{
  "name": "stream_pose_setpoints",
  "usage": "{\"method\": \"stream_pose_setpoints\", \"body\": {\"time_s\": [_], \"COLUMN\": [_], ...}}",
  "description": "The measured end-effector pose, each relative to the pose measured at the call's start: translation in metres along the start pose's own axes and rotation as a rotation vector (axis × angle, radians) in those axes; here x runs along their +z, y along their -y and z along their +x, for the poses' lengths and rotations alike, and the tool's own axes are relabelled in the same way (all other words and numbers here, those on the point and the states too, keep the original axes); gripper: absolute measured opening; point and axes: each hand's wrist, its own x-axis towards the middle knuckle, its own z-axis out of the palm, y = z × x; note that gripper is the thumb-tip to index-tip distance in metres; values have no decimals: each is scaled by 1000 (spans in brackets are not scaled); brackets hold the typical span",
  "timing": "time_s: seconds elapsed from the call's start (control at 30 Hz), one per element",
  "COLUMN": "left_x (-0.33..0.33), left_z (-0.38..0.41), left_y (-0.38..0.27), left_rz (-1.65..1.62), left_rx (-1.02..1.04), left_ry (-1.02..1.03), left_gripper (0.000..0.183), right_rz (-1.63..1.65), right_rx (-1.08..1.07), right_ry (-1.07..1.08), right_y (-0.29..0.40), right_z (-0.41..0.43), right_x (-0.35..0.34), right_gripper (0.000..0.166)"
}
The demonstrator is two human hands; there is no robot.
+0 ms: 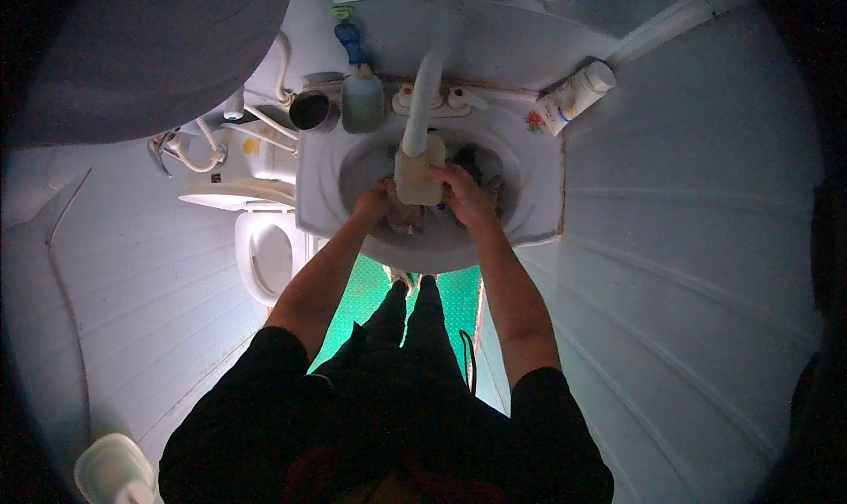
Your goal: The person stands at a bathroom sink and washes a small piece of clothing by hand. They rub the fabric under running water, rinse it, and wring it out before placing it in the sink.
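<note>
A pale, yellowish block-like container (419, 179) sits under the end of the white faucet spout (421, 107), over the basin of the white sink (536, 206). My right hand (463, 189) grips its right side, with the fingers on its edge. At its left is my left hand (374, 203), low in the basin against a pinkish, crumpled cloth-like item (402, 218); whether the fingers hold it is too dark to tell. Dark, crumpled material (468, 161) lies in the basin behind my right hand.
On the sink's back left stand a dark-mouthed cup (311, 111) and a soap bottle (362, 103). A white bottle (577, 98) leans at the right corner. Left of the sink is a toilet (265, 256); a grey rounded object (145, 54) fills the upper left.
</note>
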Motion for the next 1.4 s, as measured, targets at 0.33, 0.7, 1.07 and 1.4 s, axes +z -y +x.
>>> {"method": "stream_pose_setpoints", "body": {"time_s": [0.33,0.7,1.07,1.4], "left_x": [-79,-61,-59,-47], "left_z": [-22,-21,-19,-8], "left_y": [-10,-29,-60,-30], "left_rz": [-1347,-1193,-542,-542], "left_rx": [-160,-72,92,487], "left_ry": [591,467,389,331], "left_gripper": [55,55,68,81], "right_rz": [-791,-835,-1316,-1295], "right_rx": [-176,-363,-680,-1070], "right_ry": [-289,-330,-762,-421], "right_y": [50,46,39,48], "right_z": [-40,-41,18,-27], "right_x": [88,26,80,108], "right_gripper": [34,34,38,24]}}
